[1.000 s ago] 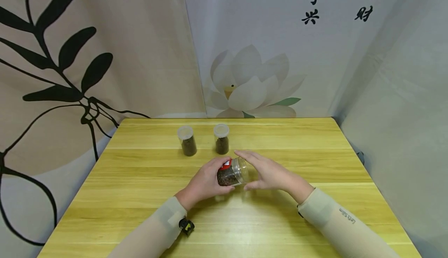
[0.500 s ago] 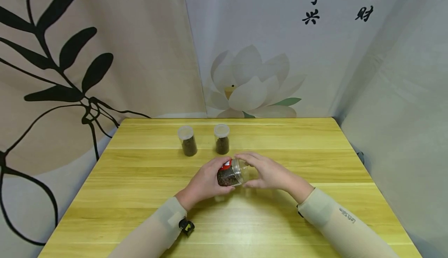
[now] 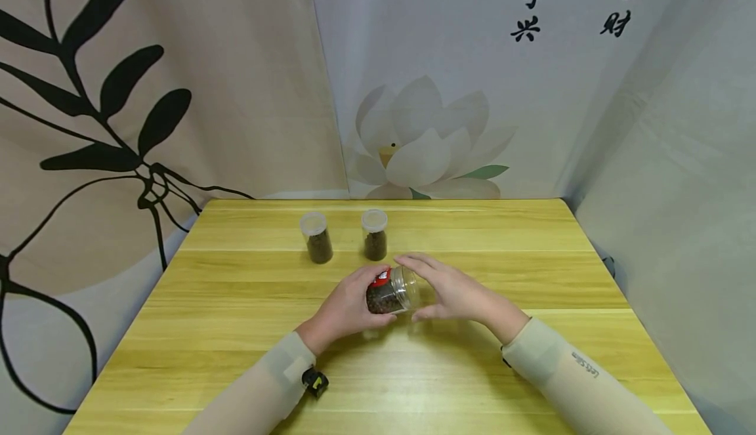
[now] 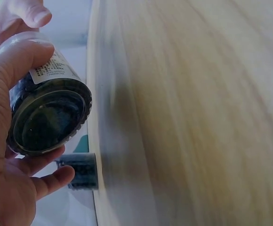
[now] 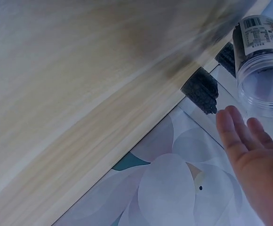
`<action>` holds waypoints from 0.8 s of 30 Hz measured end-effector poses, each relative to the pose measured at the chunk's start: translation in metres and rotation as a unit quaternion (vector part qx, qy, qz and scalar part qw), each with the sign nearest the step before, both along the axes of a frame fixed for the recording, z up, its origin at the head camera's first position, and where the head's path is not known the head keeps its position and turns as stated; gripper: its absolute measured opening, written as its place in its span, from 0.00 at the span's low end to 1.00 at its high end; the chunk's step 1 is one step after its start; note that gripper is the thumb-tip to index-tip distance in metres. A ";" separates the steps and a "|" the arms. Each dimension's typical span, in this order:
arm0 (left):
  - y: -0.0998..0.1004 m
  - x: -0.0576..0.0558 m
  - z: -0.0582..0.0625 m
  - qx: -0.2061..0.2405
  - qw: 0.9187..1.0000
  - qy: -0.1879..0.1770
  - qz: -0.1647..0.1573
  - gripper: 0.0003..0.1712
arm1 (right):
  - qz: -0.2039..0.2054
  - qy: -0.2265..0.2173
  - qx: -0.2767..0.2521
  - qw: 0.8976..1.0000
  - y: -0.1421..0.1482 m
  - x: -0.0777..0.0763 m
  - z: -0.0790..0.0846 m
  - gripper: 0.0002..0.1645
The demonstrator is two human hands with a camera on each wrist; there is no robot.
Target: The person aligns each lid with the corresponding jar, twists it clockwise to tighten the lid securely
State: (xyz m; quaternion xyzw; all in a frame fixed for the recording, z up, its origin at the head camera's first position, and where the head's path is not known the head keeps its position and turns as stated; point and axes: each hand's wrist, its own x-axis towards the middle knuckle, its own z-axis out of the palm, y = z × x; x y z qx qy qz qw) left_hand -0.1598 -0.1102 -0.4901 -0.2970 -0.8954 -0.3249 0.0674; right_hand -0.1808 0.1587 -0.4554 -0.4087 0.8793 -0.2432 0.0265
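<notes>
In the head view my left hand grips a clear jar with dark contents and a red label, tilted on its side above the table. Its clear lid end points right. My right hand is around that end, thumb and fingers spread. The right wrist view shows the fingers extended, apart from the lid end. From the left wrist, the jar's round base and white printed label show, with the thumb across its side.
Two clear jars with whitish lids and dark contents stand behind the hands: the left jar and the right jar. All are over a wooden table. Printed curtains hang behind the table and at its sides.
Half a second ago my right fingers were closer in around the lid end; now they are spread wider, as they were a second ago. My left hand and the jar stay in place.
</notes>
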 end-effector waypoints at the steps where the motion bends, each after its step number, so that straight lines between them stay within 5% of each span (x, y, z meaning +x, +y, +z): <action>1: 0.000 -0.001 -0.001 0.000 1.000 -0.003 0.002 0.53 | 0.002 0.006 -0.001 1.000 0.000 0.000 0.000 0.65; 15: 0.000 -0.002 -0.001 0.000 1.000 -0.015 0.004 0.53 | 0.010 0.033 -0.005 0.999 -0.001 0.002 0.004 0.55; 24: 0.001 0.001 0.002 -0.007 1.000 0.004 -0.009 0.53 | 0.012 -0.015 -0.014 1.000 0.002 0.000 0.002 0.55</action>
